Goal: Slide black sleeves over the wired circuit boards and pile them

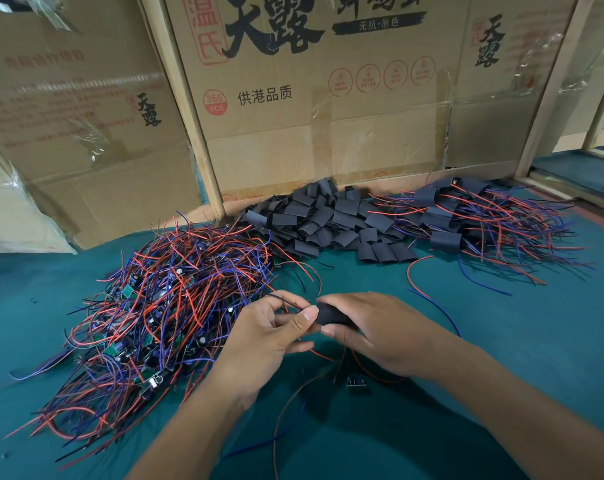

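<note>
Two bare forearms reach in from the bottom edge over the green table. The left hand has its grip closed on thin wires, thumb and fingers pinching them just left of a black sleeve. The right hand has its grip closed round that sleeve, fingers curled over it; whether a board is inside cannot be told. Red and dark wires trail from the hands toward the camera, and a small loose part lies on the table just below the right hand. Left of the hands lies a tangled heap of bare boards with red and blue wires. Behind, against the cartons, sits a pile of empty sleeves. To its right lies the pile of sleeved boards, wires fanning outward.
</note>
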The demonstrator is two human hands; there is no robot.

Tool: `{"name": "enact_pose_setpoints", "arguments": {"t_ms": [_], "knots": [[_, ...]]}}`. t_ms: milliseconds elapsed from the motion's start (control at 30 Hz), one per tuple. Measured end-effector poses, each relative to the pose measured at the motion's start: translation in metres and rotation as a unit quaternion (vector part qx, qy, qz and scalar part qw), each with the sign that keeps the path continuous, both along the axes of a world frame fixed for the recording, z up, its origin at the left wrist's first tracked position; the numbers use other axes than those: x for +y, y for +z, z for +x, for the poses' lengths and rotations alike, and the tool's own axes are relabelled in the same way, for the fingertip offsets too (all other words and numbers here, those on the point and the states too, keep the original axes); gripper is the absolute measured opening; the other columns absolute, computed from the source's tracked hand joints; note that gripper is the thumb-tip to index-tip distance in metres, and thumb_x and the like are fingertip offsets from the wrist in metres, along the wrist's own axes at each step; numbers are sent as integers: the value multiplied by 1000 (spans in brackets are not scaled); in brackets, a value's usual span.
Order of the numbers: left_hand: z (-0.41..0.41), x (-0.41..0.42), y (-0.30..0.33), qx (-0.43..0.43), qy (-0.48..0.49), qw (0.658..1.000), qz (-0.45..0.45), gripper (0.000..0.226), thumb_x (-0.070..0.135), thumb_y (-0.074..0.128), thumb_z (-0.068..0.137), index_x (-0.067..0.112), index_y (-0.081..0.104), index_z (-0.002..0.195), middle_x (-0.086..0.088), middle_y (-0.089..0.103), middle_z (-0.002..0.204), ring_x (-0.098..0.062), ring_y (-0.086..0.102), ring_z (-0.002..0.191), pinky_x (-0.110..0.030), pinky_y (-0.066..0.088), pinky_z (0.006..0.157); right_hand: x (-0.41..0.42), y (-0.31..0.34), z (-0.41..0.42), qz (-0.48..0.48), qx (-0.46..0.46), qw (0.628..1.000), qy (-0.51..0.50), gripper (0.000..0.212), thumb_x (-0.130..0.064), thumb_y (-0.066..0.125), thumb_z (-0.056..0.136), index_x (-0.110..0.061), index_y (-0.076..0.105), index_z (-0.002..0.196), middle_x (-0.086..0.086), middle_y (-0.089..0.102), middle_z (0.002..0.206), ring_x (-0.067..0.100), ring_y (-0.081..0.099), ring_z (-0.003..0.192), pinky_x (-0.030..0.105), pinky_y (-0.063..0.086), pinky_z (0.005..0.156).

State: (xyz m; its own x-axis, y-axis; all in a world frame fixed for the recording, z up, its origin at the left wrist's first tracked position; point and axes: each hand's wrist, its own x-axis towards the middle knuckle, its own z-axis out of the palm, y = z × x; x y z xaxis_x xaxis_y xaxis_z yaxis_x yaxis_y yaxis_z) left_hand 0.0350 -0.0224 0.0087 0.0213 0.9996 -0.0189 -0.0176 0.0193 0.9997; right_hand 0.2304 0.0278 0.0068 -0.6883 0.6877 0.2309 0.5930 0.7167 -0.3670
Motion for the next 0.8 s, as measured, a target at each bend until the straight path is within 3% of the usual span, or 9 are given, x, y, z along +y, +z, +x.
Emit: {"name": "enact_pose_setpoints", "arguments": {"t_ms": [133, 233, 300, 367, 567, 800], "knots": [[1, 0, -4, -17, 4, 1000, 2, 25, 34, 72, 82, 13, 67, 93, -12, 75, 92, -21, 73, 94, -32, 59, 75, 0, -2, -1, 7, 12, 1000, -1, 36, -54, 37, 98, -32, 46, 126, -6, 63, 120, 19, 55, 106, 38, 45, 85], [-1, 2, -5, -42, 17, 999, -3, 15, 23, 65, 94, 14, 76, 87, -13, 72, 101, -24, 73, 95, -32, 59, 72, 1, -1, 1, 1, 23, 1000, -10, 30, -54, 38, 98, -37, 43, 123, -9, 62, 117, 18, 55, 104, 38, 45, 85], [-2, 4, -7, -33, 28, 999, 7, 11, 16, 68, 89, 8, 76, 90, -11, 71, 90, -19, 69, 82, -28, 56, 67, 1, 0, 2, -1, 18, 1000, -16, 35, -56, 36, 96, -37, 42, 124, -7, 62, 120, 20, 55, 107, 41, 45, 88], [0, 4, -9, -34, 30, 999, 16, 22, 17, 72, 82, -1, 73, 95, -10, 67, 78, -17, 63, 71, -24, 53, 64, 0, 0, 1, 1, 4, 1000, -12, 39, -55, 37, 97, -32, 44, 129, -5, 62, 125, 21, 55, 110, 42, 45, 90], [4, 5, -10, -76, 22, 997, 12, 37, 15, 74, 73, -13, 67, 96, -10, 65, 73, -15, 62, 63, -22, 52, 60, 0, -2, 0, -2, 0, 1000, -7, 41, -51, 41, 100, -26, 47, 133, -4, 61, 129, 20, 53, 113, 39, 43, 92], [7, 3, -7, -98, 18, 995, -22, 17, 13, 74, 68, 2, 73, 80, -12, 62, 70, -16, 60, 60, -22, 52, 58, -1, -2, -2, -5, -7, 1000, 2, 45, -51, 40, 101, -20, 46, 133, 0, 60, 127, 21, 52, 113, 40, 42, 92]]}}
